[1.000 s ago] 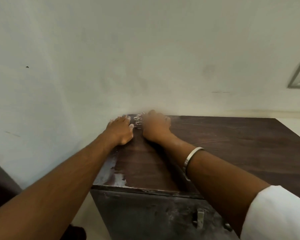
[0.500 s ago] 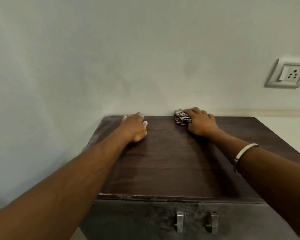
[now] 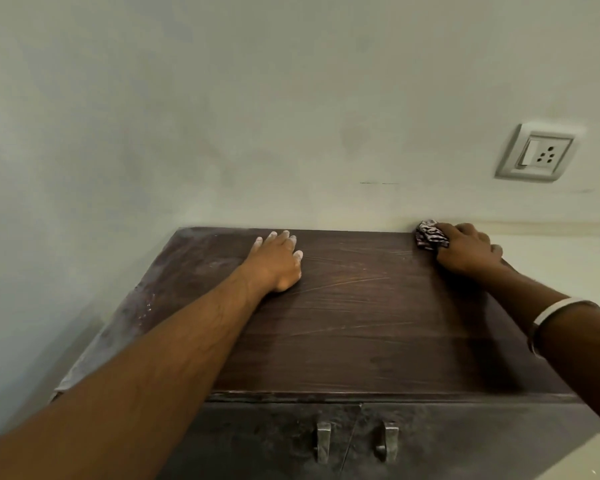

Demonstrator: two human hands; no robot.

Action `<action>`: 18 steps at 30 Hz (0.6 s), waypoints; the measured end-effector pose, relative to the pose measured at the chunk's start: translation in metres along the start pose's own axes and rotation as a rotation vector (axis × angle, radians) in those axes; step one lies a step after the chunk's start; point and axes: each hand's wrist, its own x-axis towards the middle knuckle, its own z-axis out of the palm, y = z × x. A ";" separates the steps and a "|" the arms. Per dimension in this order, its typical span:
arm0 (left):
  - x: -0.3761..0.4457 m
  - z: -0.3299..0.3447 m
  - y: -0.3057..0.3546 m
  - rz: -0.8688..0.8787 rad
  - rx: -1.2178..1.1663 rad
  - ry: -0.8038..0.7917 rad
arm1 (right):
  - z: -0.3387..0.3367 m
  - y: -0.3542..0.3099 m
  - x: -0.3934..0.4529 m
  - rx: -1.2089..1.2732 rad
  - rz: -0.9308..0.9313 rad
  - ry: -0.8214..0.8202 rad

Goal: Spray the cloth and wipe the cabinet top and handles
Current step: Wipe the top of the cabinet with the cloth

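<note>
The dark wooden cabinet top point(image 3: 354, 327) fills the middle of the head view, set against the wall. My right hand point(image 3: 466, 249) presses a bunched patterned cloth point(image 3: 429, 234) onto the top's far right corner, next to the wall. My left hand point(image 3: 276, 259) lies flat, fingers spread and dusty at the tips, on the far left part of the top. Two metal handles, the left handle point(image 3: 323, 441) and the right handle point(image 3: 388, 441), hang on the dusty front below the near edge. No spray bottle is in view.
A pale wall point(image 3: 257, 116) stands directly behind the cabinet and along its left side. A switch and socket plate point(image 3: 537, 153) is mounted on the wall at the upper right. White dust lies along the top's left edge point(image 3: 125, 313).
My right hand has slid the cloth along the back edge from the far left to the far right corner. My left hand stayed flat at the far left.
</note>
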 end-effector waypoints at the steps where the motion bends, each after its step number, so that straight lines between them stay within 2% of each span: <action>1: -0.001 0.001 -0.003 -0.005 -0.002 0.002 | 0.002 -0.009 -0.004 0.007 0.006 -0.004; 9: -0.025 -0.007 -0.058 -0.080 0.051 0.034 | 0.029 -0.134 -0.062 0.050 -0.184 -0.016; 14: -0.048 -0.016 -0.104 -0.156 0.118 0.074 | 0.044 -0.222 -0.122 0.074 -0.398 -0.064; 18: -0.061 -0.025 -0.126 -0.210 0.103 0.116 | 0.044 -0.263 -0.152 -0.069 -0.602 0.047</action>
